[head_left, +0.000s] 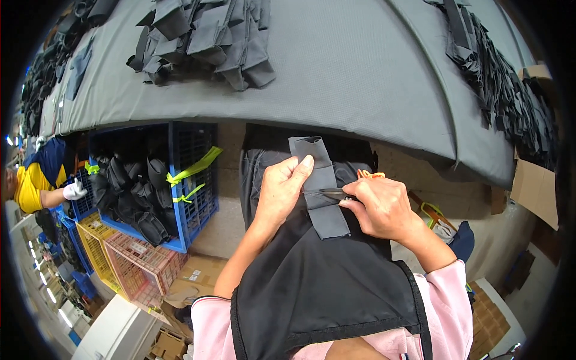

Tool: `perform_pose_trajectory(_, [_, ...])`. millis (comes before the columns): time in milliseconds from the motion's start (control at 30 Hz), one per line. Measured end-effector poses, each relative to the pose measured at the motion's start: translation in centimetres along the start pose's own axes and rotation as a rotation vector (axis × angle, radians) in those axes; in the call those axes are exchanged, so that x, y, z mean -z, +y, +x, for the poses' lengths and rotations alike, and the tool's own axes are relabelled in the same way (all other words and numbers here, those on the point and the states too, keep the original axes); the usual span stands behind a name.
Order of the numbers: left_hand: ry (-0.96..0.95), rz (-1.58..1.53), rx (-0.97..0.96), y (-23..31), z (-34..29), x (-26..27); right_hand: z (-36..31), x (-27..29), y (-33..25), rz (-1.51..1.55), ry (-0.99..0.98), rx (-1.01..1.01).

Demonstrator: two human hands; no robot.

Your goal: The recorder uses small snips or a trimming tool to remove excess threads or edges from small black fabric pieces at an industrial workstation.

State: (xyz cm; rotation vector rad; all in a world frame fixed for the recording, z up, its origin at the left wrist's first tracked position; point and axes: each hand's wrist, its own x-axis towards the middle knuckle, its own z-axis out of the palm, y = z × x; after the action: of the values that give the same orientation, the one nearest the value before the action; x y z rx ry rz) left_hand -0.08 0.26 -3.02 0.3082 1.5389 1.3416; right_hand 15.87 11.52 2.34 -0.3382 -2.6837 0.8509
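Note:
A grey fabric strip [329, 222], folded and seamed across, lies over my lap on the black apron [324, 288]. My left hand [279, 191] is closed on its left edge, thumb on top. In my right hand [381, 207] is a small pair of thread snips [332, 194], with its dark blades lying across a seam of the strip. An orange cord [370, 174] shows beside the right knuckles. Whether the blades touch a thread is too small to tell.
Ahead is a grey cloth-covered table [360, 78] bearing a pile of grey fabric pieces [210, 42] and a dark heap of strips [489, 78]. At left stands a blue crate [174, 180] of black items, near a pink crate [144, 258]. A co-worker in yellow [31, 187] is far left.

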Motion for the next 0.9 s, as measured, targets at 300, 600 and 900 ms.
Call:
perform_pose_trajectory(300, [-0.014, 0.034, -0.016, -0.4, -0.1, -0.4, 0.1, -0.4, 0.4, 0.08, -0.065, -0.005])
perform_pose_trajectory(600, [-0.034, 0.1, -0.002, -0.5, 0.3, -0.1, -0.4, -1.7, -0.1, 0.632, 0.022, -0.508])
perform_pose_trajectory(900, [-0.007, 0.186, 0.014, 0.3, 0.1, 0.0, 0.5, -0.3, -0.9, 0.078, -0.122, -0.079])
